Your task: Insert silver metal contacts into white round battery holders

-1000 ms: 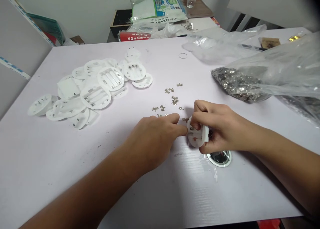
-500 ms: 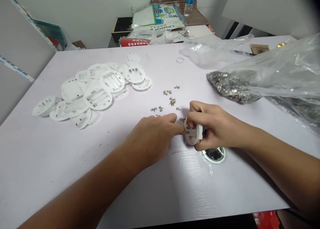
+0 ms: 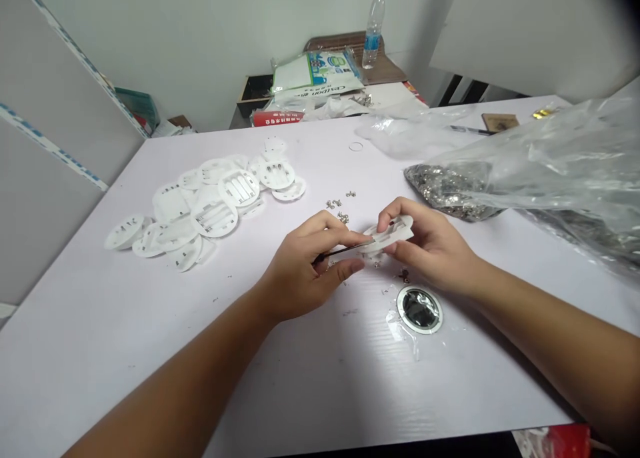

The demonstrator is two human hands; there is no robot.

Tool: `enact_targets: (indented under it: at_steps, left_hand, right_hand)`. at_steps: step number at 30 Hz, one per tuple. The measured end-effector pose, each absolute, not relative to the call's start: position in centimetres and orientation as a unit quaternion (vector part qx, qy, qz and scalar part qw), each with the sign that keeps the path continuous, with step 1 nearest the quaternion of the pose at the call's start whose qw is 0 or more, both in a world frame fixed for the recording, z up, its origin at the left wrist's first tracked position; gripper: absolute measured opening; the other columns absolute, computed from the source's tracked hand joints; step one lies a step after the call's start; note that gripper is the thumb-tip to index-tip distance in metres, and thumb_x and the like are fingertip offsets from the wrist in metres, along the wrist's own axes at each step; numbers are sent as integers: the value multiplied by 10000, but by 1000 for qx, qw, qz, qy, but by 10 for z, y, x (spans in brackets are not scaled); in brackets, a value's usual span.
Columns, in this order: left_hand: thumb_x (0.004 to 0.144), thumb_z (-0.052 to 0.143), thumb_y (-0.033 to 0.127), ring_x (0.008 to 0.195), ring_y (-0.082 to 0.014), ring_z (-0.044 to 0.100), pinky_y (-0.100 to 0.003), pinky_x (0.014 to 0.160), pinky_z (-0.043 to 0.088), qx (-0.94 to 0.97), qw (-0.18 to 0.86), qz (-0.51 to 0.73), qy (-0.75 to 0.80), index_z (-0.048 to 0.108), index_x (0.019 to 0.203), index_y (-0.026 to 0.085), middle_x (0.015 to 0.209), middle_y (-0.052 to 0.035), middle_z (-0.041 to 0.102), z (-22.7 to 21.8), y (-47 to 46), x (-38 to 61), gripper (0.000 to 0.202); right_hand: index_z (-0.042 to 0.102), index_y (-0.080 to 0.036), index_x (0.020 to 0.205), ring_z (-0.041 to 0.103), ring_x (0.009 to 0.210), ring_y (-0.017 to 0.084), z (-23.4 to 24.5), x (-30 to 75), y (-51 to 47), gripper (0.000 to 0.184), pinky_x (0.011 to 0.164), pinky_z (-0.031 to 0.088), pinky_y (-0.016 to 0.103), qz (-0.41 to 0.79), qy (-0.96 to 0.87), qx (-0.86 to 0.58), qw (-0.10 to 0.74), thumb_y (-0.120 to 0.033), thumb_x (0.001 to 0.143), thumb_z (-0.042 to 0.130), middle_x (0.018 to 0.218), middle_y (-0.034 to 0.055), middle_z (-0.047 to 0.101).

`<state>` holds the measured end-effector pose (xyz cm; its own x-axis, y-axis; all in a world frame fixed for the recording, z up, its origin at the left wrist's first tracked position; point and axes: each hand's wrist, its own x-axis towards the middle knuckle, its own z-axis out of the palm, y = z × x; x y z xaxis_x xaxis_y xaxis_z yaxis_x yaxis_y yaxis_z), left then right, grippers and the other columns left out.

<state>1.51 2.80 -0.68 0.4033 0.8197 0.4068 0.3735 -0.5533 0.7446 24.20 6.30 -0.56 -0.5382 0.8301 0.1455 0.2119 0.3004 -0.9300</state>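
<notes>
My right hand [image 3: 425,248] grips a round white plastic battery holder [image 3: 395,231], held nearly flat just above the table. My left hand [image 3: 305,268] is closed in a pinch on a thin dark tool [image 3: 345,250] whose tip reaches the holder's left edge. Several small metal contact clips [image 3: 340,208] lie scattered on the table just behind both hands. A pile of several more white holders [image 3: 215,201] rests to the left, out of reach of my left hand.
A white table [image 3: 150,325] carries a round metal-rimmed hole [image 3: 419,309] near my right wrist. A clear plastic bag [image 3: 550,158] with a heap of metal clips [image 3: 445,188] lies at right. Packets [image 3: 320,75] and a water bottle [image 3: 373,28] stand behind.
Both hands lifted and drew nearer; the right hand turned the holder from upright to nearly flat. My left hand now pinches a thin tool against it. The camera tilted up.
</notes>
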Motion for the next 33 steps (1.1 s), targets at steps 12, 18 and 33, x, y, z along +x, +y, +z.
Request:
enact_targets:
  at_steps: [12,18,33]
  left_hand:
    - [844,711,318,440,-38,297,-179,398,291,622,517,418,414,598,880,169,505,84,341,-7,21,17,190]
    - [831,722,298,467,-37,346,-174,415,309,611,546,424,385,631,822,154,547,53,448,-7,23,15,171]
    - [795,749,353,489,-54,337,-192,459,344,595,517,415,455,676,797,175,515,62,355,-8,24,15,192]
  right_hand:
    - [541,-160,846,501,482,72,-12,231,49,367,442,373,187,616,-650,-318,311,-500,974,491,602,-14,592]
    - [573,-158,781,480,457,56,-9,233,50,353,422,352,168,559,-689,-339,313,-471,944,560,571,-29,581]
    - [555,-157,645,352,422,55,-9,234,45,407,424,268,227,232,-836,-357,347,-442,935,568,468,-54,413]
